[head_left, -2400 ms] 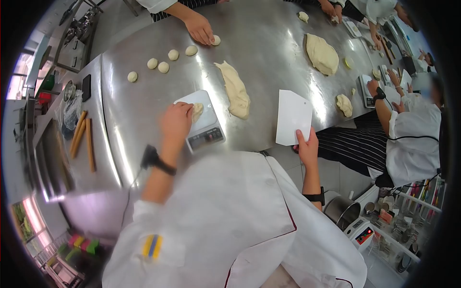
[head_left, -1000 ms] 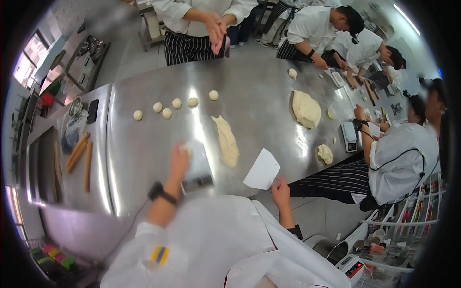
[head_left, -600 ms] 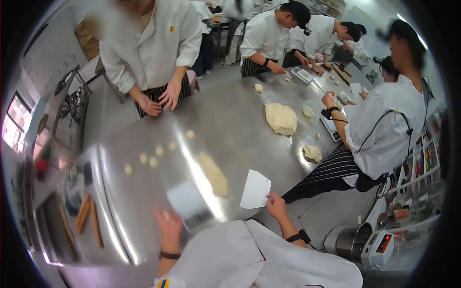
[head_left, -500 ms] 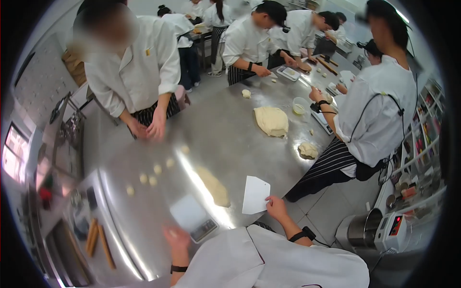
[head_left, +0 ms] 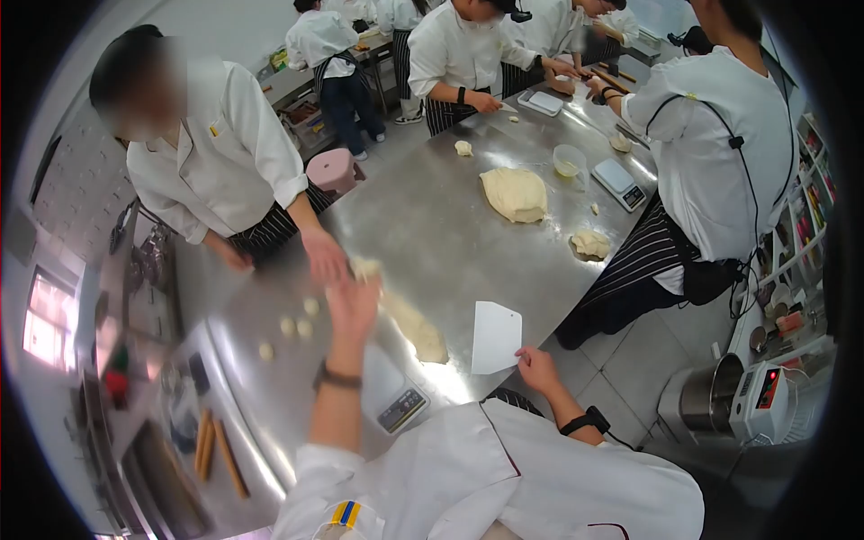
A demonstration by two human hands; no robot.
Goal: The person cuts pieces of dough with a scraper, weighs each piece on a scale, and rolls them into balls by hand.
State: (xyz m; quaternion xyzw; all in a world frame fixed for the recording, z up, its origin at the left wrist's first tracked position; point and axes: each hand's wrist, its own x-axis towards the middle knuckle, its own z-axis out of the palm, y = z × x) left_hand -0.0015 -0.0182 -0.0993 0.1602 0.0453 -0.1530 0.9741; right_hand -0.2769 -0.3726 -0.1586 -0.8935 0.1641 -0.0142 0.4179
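Note:
My right hand [head_left: 537,367] pinches the lower right corner of a white scraper [head_left: 497,338], held over the steel table. My left hand [head_left: 353,306] reaches out over the table, blurred, beside the hand [head_left: 325,256] of a person opposite. A piece of dough [head_left: 366,268] shows at its fingertips; whether my fingers hold it is not clear. A long strip of dough [head_left: 416,329] lies between my hands. Small dough balls [head_left: 288,326] sit to the left. Under my left forearm's right side is a white scale [head_left: 402,409].
A large dough mound [head_left: 514,194] and a smaller lump [head_left: 590,244] lie farther right, near a plastic bowl [head_left: 568,162] and another scale [head_left: 618,184]. Several people in white work around the table. Rolling pins [head_left: 206,445] lie at left; a mixer [head_left: 758,400] stands at lower right.
My left hand has moved from beside the scale, forward across the table to the other person's hand. That person's hand has reached toward mine. My right hand still holds the scraper; the view has shifted.

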